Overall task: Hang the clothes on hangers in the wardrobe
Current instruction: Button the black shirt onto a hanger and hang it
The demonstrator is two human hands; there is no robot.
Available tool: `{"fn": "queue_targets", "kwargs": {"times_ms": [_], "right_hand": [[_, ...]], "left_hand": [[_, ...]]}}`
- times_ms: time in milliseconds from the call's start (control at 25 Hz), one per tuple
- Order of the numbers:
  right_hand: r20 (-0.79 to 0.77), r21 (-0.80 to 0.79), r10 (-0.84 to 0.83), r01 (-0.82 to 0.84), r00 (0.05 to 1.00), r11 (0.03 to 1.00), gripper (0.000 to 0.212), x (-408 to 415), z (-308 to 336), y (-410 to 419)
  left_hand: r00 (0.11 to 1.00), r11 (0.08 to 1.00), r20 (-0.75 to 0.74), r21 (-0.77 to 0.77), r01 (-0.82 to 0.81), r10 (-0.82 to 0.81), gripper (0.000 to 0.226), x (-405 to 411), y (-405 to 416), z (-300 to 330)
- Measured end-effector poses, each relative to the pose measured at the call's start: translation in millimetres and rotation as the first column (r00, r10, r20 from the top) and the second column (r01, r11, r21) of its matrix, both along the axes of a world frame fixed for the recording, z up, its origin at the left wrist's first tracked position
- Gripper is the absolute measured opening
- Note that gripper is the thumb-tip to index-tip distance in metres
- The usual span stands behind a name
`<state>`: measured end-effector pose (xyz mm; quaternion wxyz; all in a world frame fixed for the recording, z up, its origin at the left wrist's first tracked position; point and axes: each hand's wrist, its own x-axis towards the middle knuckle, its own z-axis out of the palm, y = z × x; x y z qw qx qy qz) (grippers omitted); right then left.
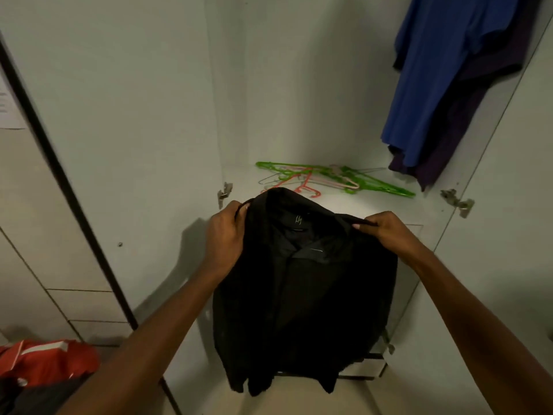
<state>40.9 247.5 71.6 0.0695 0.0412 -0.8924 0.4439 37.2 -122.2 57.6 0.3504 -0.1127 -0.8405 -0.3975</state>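
Two garments already hang at upper right, a blue shirt (431, 76) foremost. My left hand (227, 232) and right hand (386, 230) pinch a black shirt (302, 295) by its shoulders, unhung; hangers (332, 178) lie mid-frame.

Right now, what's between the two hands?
In the head view, the black shirt stretches between the left hand and right hand, each gripping a shoulder.

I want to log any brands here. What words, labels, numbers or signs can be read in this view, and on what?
None can be read.
Neck label of the black shirt: a small pale mark and line, too blurred.
Paper sheet on the left panel: faint grey lines, too small.
Blue T-shirt: a pale print at the top edge, cut off.
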Motion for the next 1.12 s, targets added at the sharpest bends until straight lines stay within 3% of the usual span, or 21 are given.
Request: {"fn": "queue_targets", "kwargs": {"times_ms": [80, 200, 360, 480, 560, 680, 840, 960, 1120], "right_hand": [[0.007, -0.101, 0.005, -0.004, 1.0, 0.995, 0.039, -16, 5, 31], [-0.017, -0.214, 0.019, -0.023, 1.0, 0.977, 0.03, -42, 8, 65], [-0.061, -0.184, 0.084, -0.094, 0.995, 0.978, 0.025, -78, 9, 93], [-0.102, -0.239, 0.062, -0.085, 0.993, 0.967, 0.029, -114, 11, 108], [-0.109, -0.279, 0.033, -0.063, 0.993, 0.958, 0.02, -138, 16, 110], [-0.145, -0.269, 0.022, -0.06, 0.989, 0.961, 0.045, -190, 21, 112], [-0.132, -0.181, -0.034, 0.01, 0.991, 0.983, 0.055, -274, 1, 117], [-0.214, 0.003, -0.057, 0.059, 0.975, 0.998, 0.037, -335, -24, 116], [-0.214, 0.034, -0.098, 0.108, 0.972, 0.994, 0.033, -394, -73, 111]], "left_hand": [[0.999, 0.99, -0.031, -0.139, -0.034, 0.03, 0.044, -26, 20, -1], [0.999, 0.983, -0.029, -0.176, -0.044, 0.04, 0.044, -61, 45, -2], [0.997, 0.952, -0.005, -0.297, -0.07, 0.072, 0.062, -108, 58, -3], [0.999, 0.927, 0.001, -0.373, -0.046, 0.05, 0.061, -138, 67, 7], [1.0, 0.926, -0.01, -0.377, -0.004, 0.0, 0.05, -161, 73, 13], [0.999, 0.944, 0.008, -0.329, 0.038, -0.037, 0.042, -212, 85, 12], [0.999, 0.958, -0.009, -0.284, 0.027, -0.031, 0.043, -287, 90, -15], [0.999, 0.972, 0.031, -0.235, -0.008, 0.016, 0.035, -336, 98, -50], [0.992, 0.985, 0.124, -0.175, 0.003, 0.019, 0.036, -390, 103, -83]]}}
